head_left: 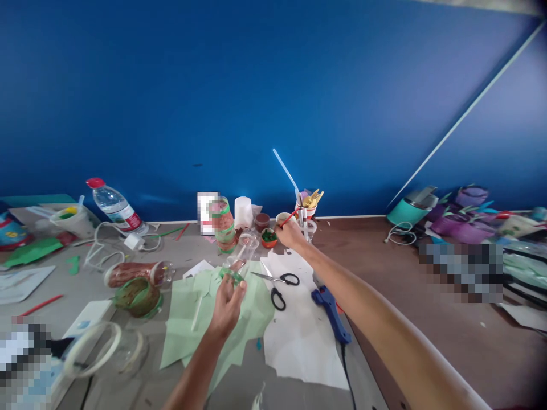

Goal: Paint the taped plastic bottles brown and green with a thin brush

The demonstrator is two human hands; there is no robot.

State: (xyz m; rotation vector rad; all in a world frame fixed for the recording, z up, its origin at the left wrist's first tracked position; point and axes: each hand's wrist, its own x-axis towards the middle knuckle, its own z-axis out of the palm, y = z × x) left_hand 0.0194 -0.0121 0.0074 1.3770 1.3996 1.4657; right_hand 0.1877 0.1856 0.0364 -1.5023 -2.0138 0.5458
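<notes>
My left hand (231, 299) is closed around the green-coated end of a clear plastic bottle (243, 250), which tilts away over the green paper sheets (179, 319). My right hand (289, 233) reaches far forward, its fingers pinched on a thin red stick (291, 216); the stick's lower end is hidden. Just beside those fingers are an orange cup (269, 242) with dark green contents and a small pale cup (281, 218). A reddish-brown cup (262, 221) stands behind them. Black-handled scissors (278, 280) lie open between my arms on white paper (294, 341).
A blue glue gun (332, 316) with a cord lies under my right forearm. At the back stand a pink-and-green bottle (223, 225), a white cylinder (243, 212) and a cup of wooden forks (311, 204). Leftward are a water bottle (115, 205) and a green-rimmed container (139, 297).
</notes>
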